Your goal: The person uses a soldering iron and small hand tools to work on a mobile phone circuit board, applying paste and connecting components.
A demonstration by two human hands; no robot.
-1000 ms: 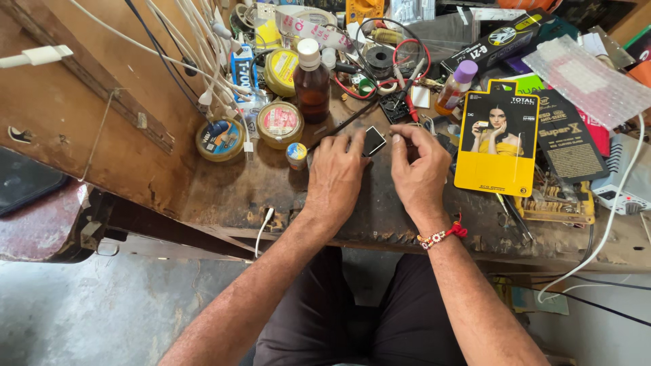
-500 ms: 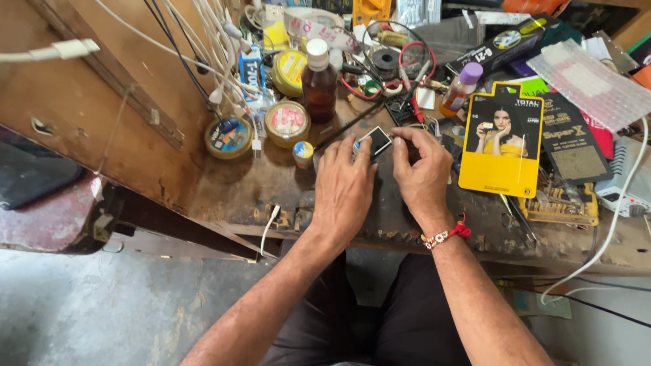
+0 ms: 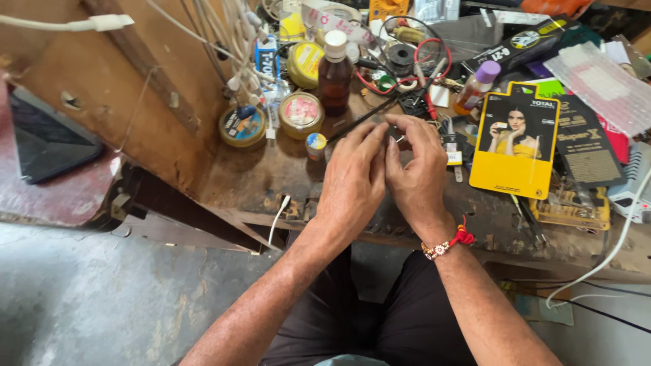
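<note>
My left hand (image 3: 352,177) and my right hand (image 3: 417,173) are pressed together over the worn wooden workbench (image 3: 251,183), fingertips meeting near the back. They close on a small dark part; only a sliver of it (image 3: 393,133) shows between the fingertips, the remainder hidden by my fingers. A red and white thread bracelet (image 3: 447,244) is on my right wrist. A thin black rod (image 3: 359,120) lies on the bench just beyond my left fingers.
A brown bottle with a white cap (image 3: 336,71), round yellow tins (image 3: 302,114) and a tape roll (image 3: 242,125) stand behind left. A yellow card package (image 3: 515,139), a purple-capped bottle (image 3: 477,87), wires and a circuit board (image 3: 569,207) crowd the right. A dark screen (image 3: 47,139) lies far left.
My hands have drawn closer together, and the small dark part that showed between the fingertips is now almost covered. The view has shifted slightly.
</note>
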